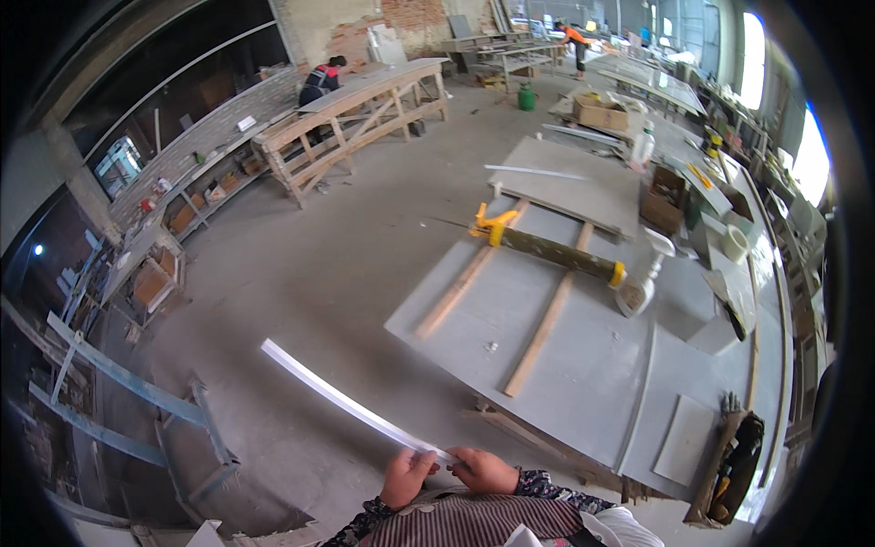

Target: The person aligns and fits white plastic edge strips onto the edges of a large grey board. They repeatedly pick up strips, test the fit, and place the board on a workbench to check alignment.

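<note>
A long, narrow white strip (pixel 337 394) reaches from my hands out over the floor toward the far left. My left hand (pixel 407 476) is closed on it near its close end, with the thumb on top. Right beside it, my right hand (pixel 486 471) pinches the end of the same strip; its fingertips partly cover that end. Both hands are close to my body, in front of a striped apron (pixel 474 521). To their right is a grey-topped worktable (pixel 583 401), apart from both hands.
On the worktable are a yellow-handled caulking gun (pixel 556 252), two wooden battens (pixel 540 342), a spray bottle (pixel 642 284) and a tool box (pixel 729 474). A metal frame (pixel 128 383) stands left. Two people work farther off, one by a wooden bench (pixel 355 123).
</note>
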`<state>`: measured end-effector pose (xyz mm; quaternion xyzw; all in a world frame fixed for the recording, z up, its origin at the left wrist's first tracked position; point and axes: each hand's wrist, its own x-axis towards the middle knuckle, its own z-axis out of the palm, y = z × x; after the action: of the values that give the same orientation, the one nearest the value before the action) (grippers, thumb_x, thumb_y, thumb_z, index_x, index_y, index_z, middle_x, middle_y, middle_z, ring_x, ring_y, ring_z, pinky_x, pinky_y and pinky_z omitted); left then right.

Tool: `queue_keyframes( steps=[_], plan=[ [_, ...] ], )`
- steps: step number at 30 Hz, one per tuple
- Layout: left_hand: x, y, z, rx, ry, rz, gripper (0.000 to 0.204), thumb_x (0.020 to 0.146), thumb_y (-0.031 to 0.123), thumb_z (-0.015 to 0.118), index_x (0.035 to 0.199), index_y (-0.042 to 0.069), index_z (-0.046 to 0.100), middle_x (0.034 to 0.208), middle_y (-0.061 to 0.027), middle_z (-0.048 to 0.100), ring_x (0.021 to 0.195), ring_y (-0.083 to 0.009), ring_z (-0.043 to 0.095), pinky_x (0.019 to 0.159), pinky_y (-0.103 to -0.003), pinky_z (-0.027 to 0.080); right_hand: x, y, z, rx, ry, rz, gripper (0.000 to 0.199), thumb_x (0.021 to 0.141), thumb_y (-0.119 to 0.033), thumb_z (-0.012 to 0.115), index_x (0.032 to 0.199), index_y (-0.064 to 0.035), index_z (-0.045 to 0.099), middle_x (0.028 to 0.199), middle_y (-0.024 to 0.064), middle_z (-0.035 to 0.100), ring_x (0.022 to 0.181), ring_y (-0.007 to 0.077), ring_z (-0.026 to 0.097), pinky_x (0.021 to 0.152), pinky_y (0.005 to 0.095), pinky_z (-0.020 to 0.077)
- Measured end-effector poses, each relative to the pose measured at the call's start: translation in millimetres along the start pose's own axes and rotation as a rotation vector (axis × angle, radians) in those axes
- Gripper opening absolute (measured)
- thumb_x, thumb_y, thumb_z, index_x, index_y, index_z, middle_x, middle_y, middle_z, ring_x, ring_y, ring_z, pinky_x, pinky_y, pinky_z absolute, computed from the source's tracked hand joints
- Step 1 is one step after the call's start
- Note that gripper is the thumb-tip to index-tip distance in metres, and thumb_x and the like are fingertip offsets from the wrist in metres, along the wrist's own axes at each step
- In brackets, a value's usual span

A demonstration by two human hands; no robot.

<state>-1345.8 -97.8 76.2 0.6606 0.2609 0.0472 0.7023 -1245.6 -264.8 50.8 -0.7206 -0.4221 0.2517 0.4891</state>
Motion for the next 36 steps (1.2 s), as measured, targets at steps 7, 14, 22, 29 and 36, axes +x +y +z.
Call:
queue_keyframes(
  steps=[7,14,22,29,36],
  plan=[
    [55.8,-8.0,-117.0,0.186,-0.117,0.121,0.025,0.093,0.018,0.060,0.111,0.000,0.058,0.089,-0.0078,0.066,0.075,-0.0119,0.062,0.069,-0.028,0.051,126.2,-13.6,56.0,0.009,-0.016,-0.005,0.029,0.083,-0.013,0.057,0.109,-0.0001,0.058,0.087,0.0232,0.062,0.083,0.0382,0.062,0.074,0.0413,0.0496],
    [80.7,8.2,-256.9,0.076,0.142,0.076,0.023,0.093,0.013,0.058,0.111,-0.002,0.059,0.088,-0.0073,0.066,0.075,-0.0131,0.064,0.069,-0.027,0.052,248.7,-30.5,88.1,-0.008,0.032,0.080,0.033,0.088,-0.024,0.063,0.109,0.0008,0.058,0.089,0.0167,0.061,0.082,0.0225,0.060,0.074,0.0343,0.0476],
    [147.7,11.4,-329.1,-0.005,0.143,0.074,0.019,0.095,0.012,0.055,0.103,-0.005,0.058,0.089,-0.0107,0.065,0.076,-0.0146,0.064,0.070,-0.028,0.054,322.4,-13.0,10.6,0.375,0.601,0.400,0.017,0.091,-0.016,0.058,0.103,-0.0041,0.056,0.076,0.0017,0.056,0.065,0.0097,0.053,0.060,0.0260,0.0465],
    [273.8,22.9,-365.7,0.093,0.042,0.039,0.016,0.094,0.010,0.055,0.102,-0.004,0.058,0.085,-0.0118,0.065,0.070,-0.0165,0.064,0.066,-0.030,0.055,391.5,12.3,-71.5,0.606,1.032,0.220,0.021,0.096,-0.023,0.053,0.102,-0.0026,0.050,0.074,0.0027,0.056,0.065,0.0117,0.054,0.060,0.0236,0.0427],
    [416.6,96.6,-391.6,0.168,0.004,-0.041,0.014,0.095,0.009,0.054,0.100,-0.004,0.058,0.082,-0.0115,0.065,0.067,-0.0158,0.063,0.063,-0.029,0.055,452.6,60.5,-144.4,0.578,1.497,0.238,0.023,0.096,-0.027,0.054,0.098,-0.0043,0.052,0.073,-0.0025,0.051,0.062,0.0054,0.047,0.052,0.0213,0.0365]
  ],
)
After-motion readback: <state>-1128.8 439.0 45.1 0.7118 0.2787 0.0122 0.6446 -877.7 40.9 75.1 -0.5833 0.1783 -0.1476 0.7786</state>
